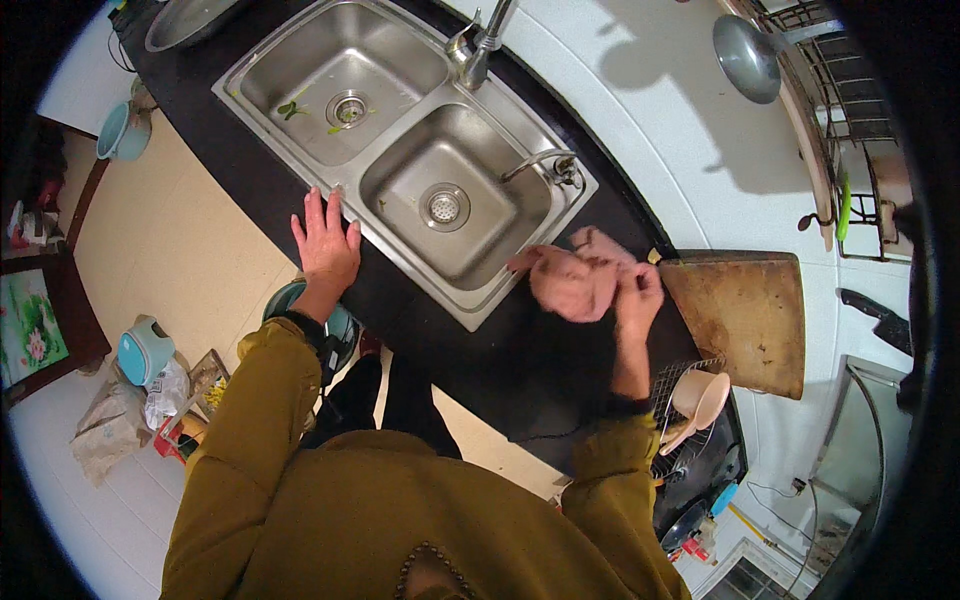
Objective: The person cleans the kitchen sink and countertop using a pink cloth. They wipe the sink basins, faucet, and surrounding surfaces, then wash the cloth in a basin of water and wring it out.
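My left hand (pixel 326 244) lies with its fingers spread at the front rim of the stainless steel double sink (pixel 345 176), holding nothing. A pink cloth (pixel 574 285), slightly blurred, is bunched over the dark countertop (pixel 480 375) beside the right basin's corner. My right hand (pixel 639 300) grips that cloth at its right side. Bits of green leaf (pixel 289 110) lie in the left basin near its drain. A faucet (pixel 476 64) stands behind the divider, and a smaller curved tap (pixel 544 159) is at the sink's right end.
A wooden cutting board (pixel 739 322) leans against the wall at the right. Near it, a wire rack (pixel 679 382) holds a pale plastic dipper (pixel 697 394). A metal ladle (pixel 746 60) hangs above. A cleaver (pixel 877 319) is on the wall. A green bucket (pixel 341 330) stands below the counter.
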The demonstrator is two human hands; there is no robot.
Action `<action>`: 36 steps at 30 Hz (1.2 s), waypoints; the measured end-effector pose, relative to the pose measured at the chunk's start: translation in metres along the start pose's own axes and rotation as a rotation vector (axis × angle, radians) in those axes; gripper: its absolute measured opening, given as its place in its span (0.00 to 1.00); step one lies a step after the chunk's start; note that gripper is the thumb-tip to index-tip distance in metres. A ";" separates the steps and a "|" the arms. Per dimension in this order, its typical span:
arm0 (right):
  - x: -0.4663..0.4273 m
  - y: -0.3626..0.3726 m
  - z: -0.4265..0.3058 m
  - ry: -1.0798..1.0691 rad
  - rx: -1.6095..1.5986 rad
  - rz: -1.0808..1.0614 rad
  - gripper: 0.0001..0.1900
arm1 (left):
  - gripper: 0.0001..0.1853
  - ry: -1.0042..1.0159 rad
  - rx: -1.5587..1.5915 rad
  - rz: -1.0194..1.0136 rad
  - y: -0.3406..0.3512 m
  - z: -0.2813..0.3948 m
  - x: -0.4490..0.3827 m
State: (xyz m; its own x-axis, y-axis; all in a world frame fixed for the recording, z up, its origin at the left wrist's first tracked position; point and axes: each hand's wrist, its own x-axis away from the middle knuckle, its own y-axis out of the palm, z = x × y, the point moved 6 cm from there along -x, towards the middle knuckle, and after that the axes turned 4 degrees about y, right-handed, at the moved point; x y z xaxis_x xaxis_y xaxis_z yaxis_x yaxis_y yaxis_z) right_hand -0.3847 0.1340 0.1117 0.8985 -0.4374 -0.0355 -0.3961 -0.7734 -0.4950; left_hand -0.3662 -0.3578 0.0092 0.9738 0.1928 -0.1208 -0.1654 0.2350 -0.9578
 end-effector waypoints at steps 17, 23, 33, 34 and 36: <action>-0.168 0.164 0.026 -0.534 0.656 -0.416 0.14 | 0.33 -0.001 0.001 -0.006 -0.005 0.002 0.000; -0.133 0.128 0.032 -0.441 0.785 -0.440 0.15 | 0.32 0.005 -0.007 0.007 -0.007 0.003 -0.001; -0.020 0.128 0.023 -0.292 0.796 -0.497 0.17 | 0.32 -0.011 -0.018 -0.021 -0.002 0.000 -0.001; -0.005 0.127 0.019 -0.359 0.753 -0.492 0.16 | 0.32 -0.020 -0.023 -0.034 -0.001 -0.001 -0.001; 0.019 0.122 0.020 -0.353 0.629 -0.509 0.15 | 0.33 -0.025 -0.027 -0.046 0.000 -0.001 -0.001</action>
State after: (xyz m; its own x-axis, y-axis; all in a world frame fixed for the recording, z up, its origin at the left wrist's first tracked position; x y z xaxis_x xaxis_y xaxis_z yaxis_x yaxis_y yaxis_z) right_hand -0.4119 0.0410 0.0332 0.9848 0.1386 0.1049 0.1520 -0.3942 -0.9064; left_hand -0.3667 -0.3590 0.0092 0.9760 0.2061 -0.0704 -0.1160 0.2185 -0.9689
